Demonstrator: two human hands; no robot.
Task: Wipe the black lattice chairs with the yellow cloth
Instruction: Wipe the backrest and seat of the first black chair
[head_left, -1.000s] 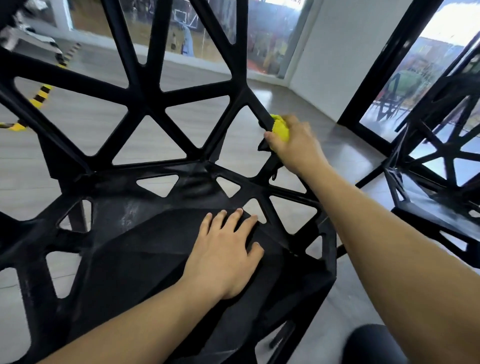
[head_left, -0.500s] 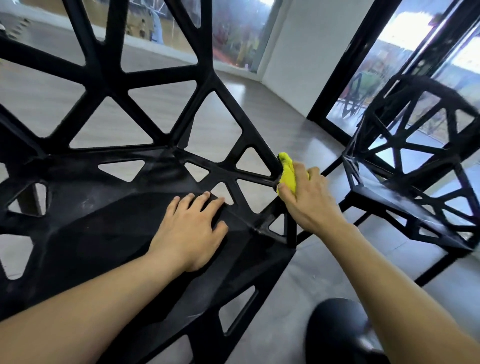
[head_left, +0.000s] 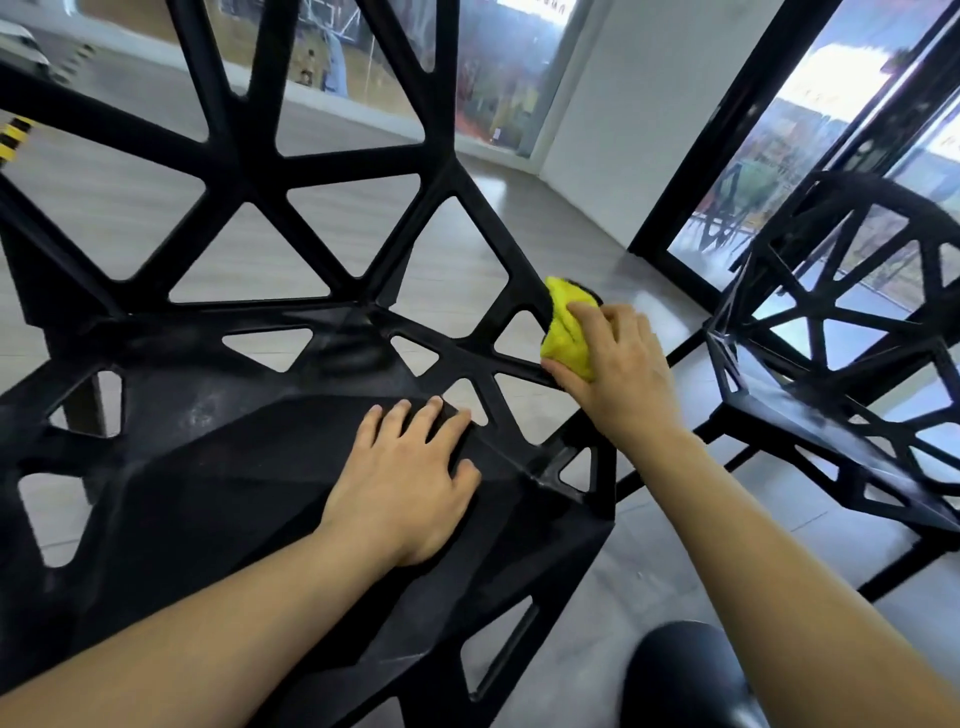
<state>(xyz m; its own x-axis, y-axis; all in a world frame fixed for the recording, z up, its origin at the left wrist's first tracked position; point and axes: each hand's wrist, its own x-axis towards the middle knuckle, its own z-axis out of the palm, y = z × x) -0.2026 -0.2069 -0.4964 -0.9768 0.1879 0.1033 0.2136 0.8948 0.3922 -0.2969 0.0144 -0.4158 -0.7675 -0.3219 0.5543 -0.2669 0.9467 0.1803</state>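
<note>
A person's right hand grips a crumpled yellow cloth, pressing it against the right-side strut of a black plastic lattice chair. The left hand rests flat, fingers relaxed, on its seat.

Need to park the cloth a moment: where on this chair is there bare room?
The seat is bare left of the left hand, up to the backrest. The right edge is crowded: the right hand presses the cloth there.
</note>
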